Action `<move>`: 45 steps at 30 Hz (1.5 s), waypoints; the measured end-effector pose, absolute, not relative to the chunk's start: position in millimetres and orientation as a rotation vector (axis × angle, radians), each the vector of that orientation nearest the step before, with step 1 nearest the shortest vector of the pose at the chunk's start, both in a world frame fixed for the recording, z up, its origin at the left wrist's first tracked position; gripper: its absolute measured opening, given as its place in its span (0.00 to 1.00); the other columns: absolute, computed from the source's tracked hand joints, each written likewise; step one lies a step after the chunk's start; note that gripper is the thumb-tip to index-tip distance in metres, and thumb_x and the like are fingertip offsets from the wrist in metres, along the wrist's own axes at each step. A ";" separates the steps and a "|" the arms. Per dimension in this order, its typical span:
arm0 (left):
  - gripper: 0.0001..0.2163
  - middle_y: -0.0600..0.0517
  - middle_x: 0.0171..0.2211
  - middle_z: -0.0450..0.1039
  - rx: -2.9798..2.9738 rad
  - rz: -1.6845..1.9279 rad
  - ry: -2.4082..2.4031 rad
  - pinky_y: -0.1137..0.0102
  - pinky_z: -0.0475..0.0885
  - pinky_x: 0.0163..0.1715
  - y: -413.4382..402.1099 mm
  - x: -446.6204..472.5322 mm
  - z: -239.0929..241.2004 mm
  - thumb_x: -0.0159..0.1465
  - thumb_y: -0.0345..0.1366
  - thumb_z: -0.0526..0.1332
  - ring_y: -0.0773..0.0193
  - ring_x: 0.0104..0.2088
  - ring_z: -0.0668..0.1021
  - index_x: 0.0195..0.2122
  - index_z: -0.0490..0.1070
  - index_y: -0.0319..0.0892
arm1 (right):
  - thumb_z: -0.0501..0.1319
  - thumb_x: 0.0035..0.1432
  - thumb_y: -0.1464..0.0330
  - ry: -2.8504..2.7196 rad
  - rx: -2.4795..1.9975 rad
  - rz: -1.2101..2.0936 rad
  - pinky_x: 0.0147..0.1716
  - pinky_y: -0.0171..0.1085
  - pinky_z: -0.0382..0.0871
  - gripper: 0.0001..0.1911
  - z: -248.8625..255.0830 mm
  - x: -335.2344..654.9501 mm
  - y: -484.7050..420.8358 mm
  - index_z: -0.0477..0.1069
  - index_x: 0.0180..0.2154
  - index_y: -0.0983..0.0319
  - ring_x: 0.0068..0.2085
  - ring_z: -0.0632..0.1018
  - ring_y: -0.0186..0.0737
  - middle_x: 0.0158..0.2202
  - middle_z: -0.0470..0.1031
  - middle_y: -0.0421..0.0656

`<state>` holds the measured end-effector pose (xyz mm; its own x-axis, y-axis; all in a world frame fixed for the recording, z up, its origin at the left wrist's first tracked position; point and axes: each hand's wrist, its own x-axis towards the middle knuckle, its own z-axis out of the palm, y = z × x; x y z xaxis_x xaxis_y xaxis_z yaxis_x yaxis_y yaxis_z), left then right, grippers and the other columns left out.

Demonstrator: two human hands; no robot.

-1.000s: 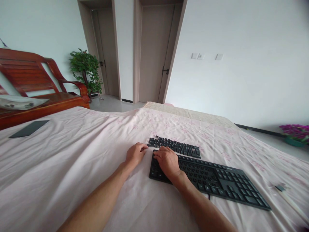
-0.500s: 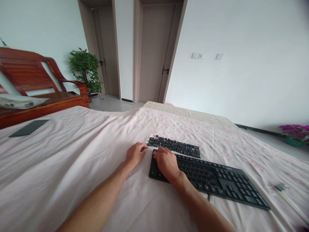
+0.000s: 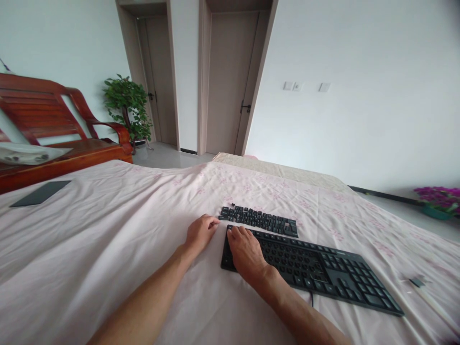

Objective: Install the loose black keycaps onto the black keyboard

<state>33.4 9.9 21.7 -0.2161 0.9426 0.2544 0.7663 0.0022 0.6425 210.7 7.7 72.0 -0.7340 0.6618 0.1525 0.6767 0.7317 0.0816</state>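
Marked in pale characters on keyboard (image 3: 312,266) and loose keys (image 3: 258,220), but too small and blurred to read.

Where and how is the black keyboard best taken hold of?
Probably by its right short end, coming from the right, pinching top and underside: the long, thin keyboard lies flat with that end uncovered, while the right hand covers part of the left.

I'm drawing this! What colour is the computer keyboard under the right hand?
The computer keyboard is black; the head view shows it best.
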 end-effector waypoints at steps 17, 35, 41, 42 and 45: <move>0.09 0.53 0.38 0.76 1.773 1.006 2.039 0.73 0.65 0.36 17.2 30.4 20.2 0.60 0.35 0.58 0.65 0.37 0.76 0.37 0.78 0.48 | 0.51 0.61 0.65 -2.369 -1.640 0.128 0.41 0.38 0.64 0.18 71.3 185.0 161.2 0.79 0.41 0.57 0.49 0.72 0.48 0.46 0.77 0.48; 0.09 0.51 0.36 0.78 1.556 1.355 1.853 0.71 0.67 0.38 20.4 29.2 18.3 0.59 0.36 0.59 0.62 0.36 0.77 0.36 0.78 0.46 | 0.60 0.59 0.63 -2.473 -1.314 0.004 0.46 0.37 0.59 0.10 69.1 166.7 146.8 0.79 0.40 0.54 0.47 0.72 0.42 0.43 0.78 0.43; 0.19 0.45 0.38 0.79 0.865 1.644 1.198 0.72 0.70 0.33 21.1 37.1 34.3 0.56 0.49 0.64 0.63 0.34 0.79 0.41 0.75 0.39 | 0.63 0.58 0.64 -2.158 -0.833 0.144 0.43 0.34 0.65 0.07 79.5 181.6 94.6 0.78 0.38 0.54 0.40 0.74 0.38 0.38 0.79 0.38; 0.19 0.45 0.38 0.79 0.793 1.627 1.094 0.73 0.70 0.33 20.2 39.5 37.8 0.55 0.49 0.66 0.64 0.35 0.79 0.41 0.75 0.39 | 0.63 0.58 0.64 -2.134 -0.799 0.142 0.42 0.35 0.65 0.07 80.6 184.3 87.0 0.78 0.38 0.54 0.40 0.74 0.38 0.37 0.79 0.38; 0.17 0.49 0.34 0.79 0.665 1.562 0.906 0.75 0.71 0.32 16.8 46.4 45.0 0.52 0.43 0.70 0.68 0.32 0.79 0.40 0.75 0.40 | 0.64 0.57 0.65 -2.100 -0.735 0.114 0.42 0.36 0.67 0.09 83.6 192.0 70.5 0.77 0.41 0.55 0.39 0.74 0.40 0.36 0.80 0.40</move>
